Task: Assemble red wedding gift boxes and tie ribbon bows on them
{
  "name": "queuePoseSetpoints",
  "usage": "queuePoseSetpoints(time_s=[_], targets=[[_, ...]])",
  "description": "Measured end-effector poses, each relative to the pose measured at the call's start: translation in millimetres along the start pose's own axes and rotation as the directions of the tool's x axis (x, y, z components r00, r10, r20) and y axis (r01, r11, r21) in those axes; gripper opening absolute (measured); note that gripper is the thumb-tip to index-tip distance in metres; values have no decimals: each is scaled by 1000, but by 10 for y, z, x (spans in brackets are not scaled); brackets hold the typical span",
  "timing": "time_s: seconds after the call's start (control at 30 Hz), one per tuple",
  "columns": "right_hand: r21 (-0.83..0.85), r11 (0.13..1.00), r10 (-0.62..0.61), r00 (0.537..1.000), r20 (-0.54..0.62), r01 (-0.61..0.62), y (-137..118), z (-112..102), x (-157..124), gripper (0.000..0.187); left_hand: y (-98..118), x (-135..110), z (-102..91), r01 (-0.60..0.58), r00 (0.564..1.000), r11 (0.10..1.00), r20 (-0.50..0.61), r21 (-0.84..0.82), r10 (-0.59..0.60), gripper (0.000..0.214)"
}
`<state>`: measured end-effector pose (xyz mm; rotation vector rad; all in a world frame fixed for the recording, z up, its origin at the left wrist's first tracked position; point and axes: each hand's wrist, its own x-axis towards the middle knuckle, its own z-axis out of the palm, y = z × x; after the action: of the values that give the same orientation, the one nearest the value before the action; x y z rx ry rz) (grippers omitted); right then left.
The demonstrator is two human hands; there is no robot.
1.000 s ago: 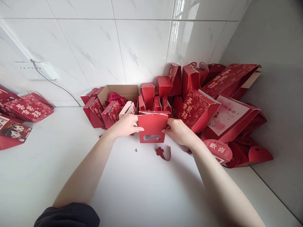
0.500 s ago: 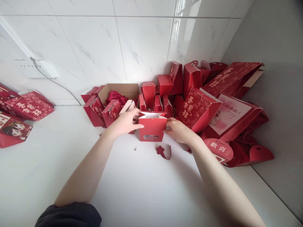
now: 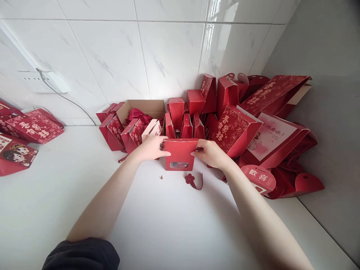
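Observation:
A red paper gift bag (image 3: pixel 181 152) with a small clear window low on its front stands upright on the white table. Its top edges are pressed together. My left hand (image 3: pixel 154 147) grips its left side, thumb on the front and fingers behind. On the opposite side, my right hand (image 3: pixel 210 152) holds it the same way; the fingertips behind the bag are hidden. In front of the bag lies a dark red flower-ended strap (image 3: pixel 191 180), curled at one end. A tiny brass-coloured fastener (image 3: pixel 161 177) rests to the left of the strap.
Behind my hands is an open cardboard box (image 3: pixel 146 107) with crimson cloth, among small red gift boxes (image 3: pixel 176 110). Larger red bags (image 3: pixel 234 129) crowd the right corner. More printed bags (image 3: pixel 36 125) lie at the left, below a wall socket (image 3: pixel 42 82) with a cable.
The bag's mouth stood open and showed its white inside; now its top is closed flat. Both hands have shifted slightly, and the bag leans a little toward me.

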<state>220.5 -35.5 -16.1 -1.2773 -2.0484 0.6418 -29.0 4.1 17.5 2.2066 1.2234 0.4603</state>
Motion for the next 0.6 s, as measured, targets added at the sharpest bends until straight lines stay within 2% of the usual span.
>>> queuePoseSetpoints(time_s=[0.1,0.13,0.23,0.3,0.37,0.43,0.5,0.6], targets=[[-54,999,2,1000,-26,-3,-30,1,12,13,-37,51,130,35,999,996,-33,-77,-38,32],[-75,996,40,998,-39,-42,-41,3,18,12,-51,70,174,58,997,991,-39,-120,-64,31],[-93,970,216,973,-87,-224,-81,22,32,30,-82,111,261,100,994,969,-16,-224,-106,29],[-81,959,257,955,-147,-271,-113,40,30,30,-82,121,272,99,995,964,8,-249,-100,29],[-69,973,201,952,-229,-222,-143,53,17,25,-64,118,260,84,996,963,-5,-255,-88,33],[-48,989,122,960,-251,-138,-162,49,1,32,-38,108,245,68,997,965,-14,-253,-74,40],[8,996,85,980,-178,-85,-161,29,-10,28,-18,98,239,54,998,965,2,-257,-55,44],[106,991,88,993,-72,-80,-121,-3,-6,15,-15,89,255,62,998,959,45,-277,-52,44]])
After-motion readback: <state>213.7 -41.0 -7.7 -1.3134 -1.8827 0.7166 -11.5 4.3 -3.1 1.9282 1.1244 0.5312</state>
